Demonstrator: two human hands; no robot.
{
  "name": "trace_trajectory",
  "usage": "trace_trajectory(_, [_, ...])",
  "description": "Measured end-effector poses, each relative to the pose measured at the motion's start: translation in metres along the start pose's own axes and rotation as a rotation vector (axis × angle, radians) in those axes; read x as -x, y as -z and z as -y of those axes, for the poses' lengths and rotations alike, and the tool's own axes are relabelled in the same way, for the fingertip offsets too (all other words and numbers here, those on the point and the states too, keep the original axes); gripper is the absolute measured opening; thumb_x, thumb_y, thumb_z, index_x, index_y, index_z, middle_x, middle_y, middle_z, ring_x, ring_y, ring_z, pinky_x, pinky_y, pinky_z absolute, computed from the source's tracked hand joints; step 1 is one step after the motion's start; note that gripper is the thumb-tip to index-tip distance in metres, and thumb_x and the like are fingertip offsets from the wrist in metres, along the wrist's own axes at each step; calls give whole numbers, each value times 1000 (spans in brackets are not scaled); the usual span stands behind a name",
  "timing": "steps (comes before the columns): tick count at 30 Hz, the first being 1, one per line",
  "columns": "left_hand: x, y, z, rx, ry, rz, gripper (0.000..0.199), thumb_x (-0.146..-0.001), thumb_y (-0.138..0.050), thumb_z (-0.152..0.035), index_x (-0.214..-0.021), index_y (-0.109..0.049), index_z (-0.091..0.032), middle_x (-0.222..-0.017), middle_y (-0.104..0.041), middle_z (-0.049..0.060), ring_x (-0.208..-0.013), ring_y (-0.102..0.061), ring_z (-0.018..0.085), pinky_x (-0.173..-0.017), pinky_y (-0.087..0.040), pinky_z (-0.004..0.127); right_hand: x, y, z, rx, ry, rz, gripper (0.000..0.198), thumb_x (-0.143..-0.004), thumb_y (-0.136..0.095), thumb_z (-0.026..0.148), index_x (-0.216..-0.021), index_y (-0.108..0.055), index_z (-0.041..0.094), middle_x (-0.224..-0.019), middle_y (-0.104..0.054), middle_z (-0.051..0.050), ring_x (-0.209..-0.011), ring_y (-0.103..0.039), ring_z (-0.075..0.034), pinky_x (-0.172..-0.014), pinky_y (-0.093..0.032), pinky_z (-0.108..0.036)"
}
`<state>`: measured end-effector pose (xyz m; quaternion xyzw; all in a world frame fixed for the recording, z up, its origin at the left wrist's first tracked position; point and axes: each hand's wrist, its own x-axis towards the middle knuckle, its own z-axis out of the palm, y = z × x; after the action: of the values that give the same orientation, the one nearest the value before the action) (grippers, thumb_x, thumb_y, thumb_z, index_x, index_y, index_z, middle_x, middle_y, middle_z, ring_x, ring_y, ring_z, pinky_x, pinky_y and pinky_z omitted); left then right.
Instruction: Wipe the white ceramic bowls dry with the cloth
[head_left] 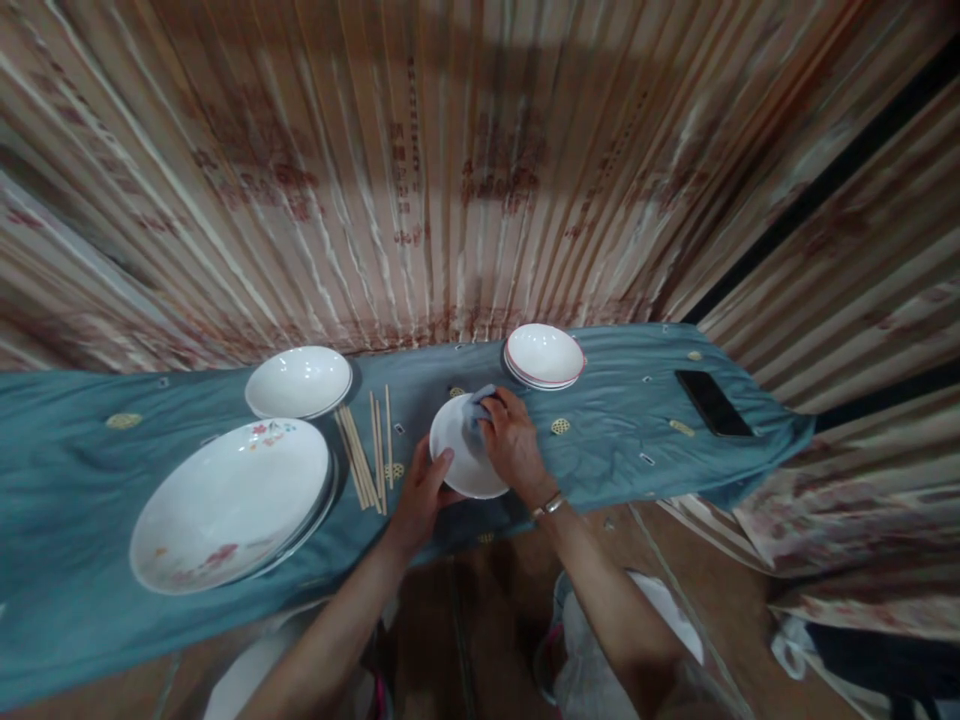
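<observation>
A white bowl [474,464] is tipped toward me above the front part of the cloth-covered table. My left hand [421,492] grips its left rim, thumb over the edge and fingers underneath. Pinched in my right hand [513,438] is a grey-blue cloth [478,402], pressed against the inside of the bowl near its upper right rim. Left of the bowl lie several wooden chopsticks [357,458], some bunched and a few apart. Behind and to the right stands a small stack of white bowls [544,354] with a red rim.
Stacked large floral plates [232,510] and white bowls [298,382] stand at the left. A black phone [712,402] lies toward the right end of the blue-green tablecloth [622,440]. Pleated curtains [450,200] hang close behind the table and along the right.
</observation>
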<state>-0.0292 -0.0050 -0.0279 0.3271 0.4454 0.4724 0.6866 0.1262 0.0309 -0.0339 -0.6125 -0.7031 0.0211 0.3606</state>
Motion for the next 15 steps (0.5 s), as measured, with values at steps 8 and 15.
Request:
trace_trajectory(8, [-2, 8, 2, 33, 12, 13, 59, -76, -70, -50, -128, -53, -28, -125, -62, 7, -110, -62, 27, -74, -60, 36, 1, -1, 25, -423, 159, 258, 40, -91, -45, 19, -129, -57, 18, -142, -48, -10, -133, -45, -20, -113, -36, -37])
trace_trajectory(15, [-5, 14, -1, 9, -33, -6, 64, -70, -74, -52, -123, -54, -22, -121, -64, 9, -97, -66, 26, -67, -61, 34, 2, 6, 22, -856, 117, 557, 23, -87, -56, 18, -106, -69, 18, -119, -63, -6, -113, -59, -18, -99, -45, -32])
